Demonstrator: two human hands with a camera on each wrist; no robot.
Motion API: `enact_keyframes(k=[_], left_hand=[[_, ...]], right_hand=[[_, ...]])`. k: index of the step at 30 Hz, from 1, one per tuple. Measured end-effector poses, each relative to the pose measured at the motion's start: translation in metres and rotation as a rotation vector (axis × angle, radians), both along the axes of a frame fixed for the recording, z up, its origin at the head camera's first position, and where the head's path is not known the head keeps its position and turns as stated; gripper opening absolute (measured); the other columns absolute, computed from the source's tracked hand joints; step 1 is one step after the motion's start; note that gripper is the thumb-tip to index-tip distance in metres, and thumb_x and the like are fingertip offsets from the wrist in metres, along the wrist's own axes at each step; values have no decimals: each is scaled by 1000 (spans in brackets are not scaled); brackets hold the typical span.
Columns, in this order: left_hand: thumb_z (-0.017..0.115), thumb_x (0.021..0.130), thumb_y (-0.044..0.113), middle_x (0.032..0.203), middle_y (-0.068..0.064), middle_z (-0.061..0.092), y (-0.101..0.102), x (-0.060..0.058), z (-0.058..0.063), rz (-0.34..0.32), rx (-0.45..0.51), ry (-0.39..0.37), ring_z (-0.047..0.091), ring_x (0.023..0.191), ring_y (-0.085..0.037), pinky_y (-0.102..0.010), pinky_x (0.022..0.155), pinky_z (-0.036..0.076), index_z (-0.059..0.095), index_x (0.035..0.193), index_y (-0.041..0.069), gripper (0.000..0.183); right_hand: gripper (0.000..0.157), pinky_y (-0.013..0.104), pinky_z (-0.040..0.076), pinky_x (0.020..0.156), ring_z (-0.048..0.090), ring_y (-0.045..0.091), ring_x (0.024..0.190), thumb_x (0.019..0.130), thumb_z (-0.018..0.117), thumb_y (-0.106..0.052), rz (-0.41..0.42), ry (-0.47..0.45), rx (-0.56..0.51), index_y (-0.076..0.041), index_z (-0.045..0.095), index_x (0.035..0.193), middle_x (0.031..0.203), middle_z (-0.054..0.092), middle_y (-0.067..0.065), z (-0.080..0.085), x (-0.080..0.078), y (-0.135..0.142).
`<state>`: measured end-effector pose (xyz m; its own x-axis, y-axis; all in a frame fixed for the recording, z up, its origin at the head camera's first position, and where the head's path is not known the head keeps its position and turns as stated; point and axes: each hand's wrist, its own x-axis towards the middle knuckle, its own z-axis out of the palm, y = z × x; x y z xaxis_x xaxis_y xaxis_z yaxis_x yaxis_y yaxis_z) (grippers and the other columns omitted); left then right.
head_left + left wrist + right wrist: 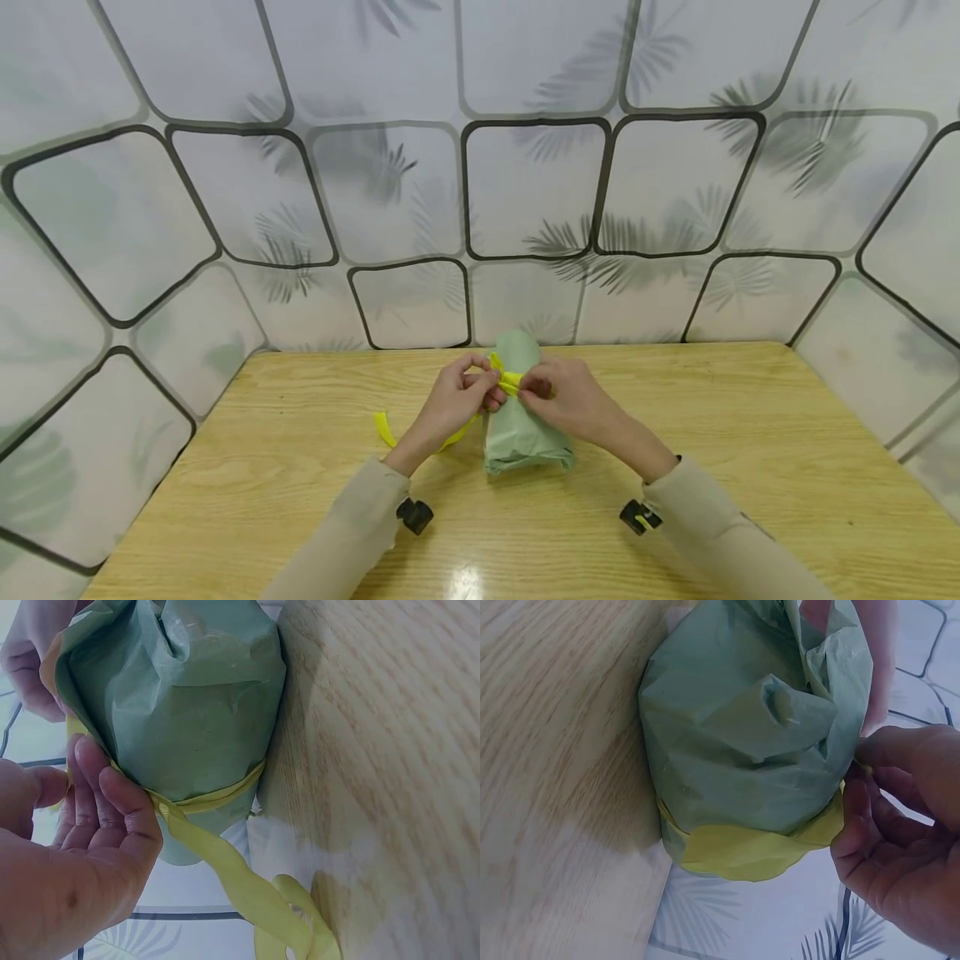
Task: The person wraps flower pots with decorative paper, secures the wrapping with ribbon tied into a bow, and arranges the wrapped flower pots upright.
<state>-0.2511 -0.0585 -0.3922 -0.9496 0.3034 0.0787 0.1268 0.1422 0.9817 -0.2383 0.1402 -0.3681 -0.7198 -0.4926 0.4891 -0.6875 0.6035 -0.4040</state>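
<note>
A package wrapped in pale green paper (525, 437) lies lengthwise on the table, its folded end toward me. Around its middle runs a yellow ribbon (512, 379), gathered on top between both hands. My left hand (456, 396) pinches the ribbon between thumb and fingers at the package's left side. From the other side my right hand (570, 396) pinches the ribbon with thumb and forefinger. In the left wrist view a long ribbon tail (232, 874) hangs past the left hand toward the table. A wide band of ribbon (742, 851) crosses the package's side in the right wrist view.
The wooden table (247, 475) spreads out on both sides of the package. Behind it stands a patterned fabric wall (536, 192), with side walls at left and right. The ribbon's loose end (385, 429) curls on the table left of the left wrist.
</note>
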Motion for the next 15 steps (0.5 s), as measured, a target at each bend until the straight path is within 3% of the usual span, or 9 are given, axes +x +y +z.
enact_keyframes(k=[8, 15], left_hand=[[52, 98, 26, 76, -7, 68, 0, 0, -3, 7, -5, 10, 65, 66, -15, -38, 65, 55, 53, 104, 9, 18], [53, 98, 28, 80, -11, 68, -1, 0, -3, 21, -5, -8, 64, 68, -16, -35, 65, 55, 54, 105, 9, 21]], right_hand=[[6, 16, 45, 55, 51, -1, 62, 81, 72, -6, 42, 28, -9, -12, 72, 80, 70, 63, -6, -4, 6, 8], [7, 18, 46, 55, 51, -1, 62, 81, 70, -5, 20, 1, 2, -12, 71, 80, 72, 63, -7, -3, 12, 15]])
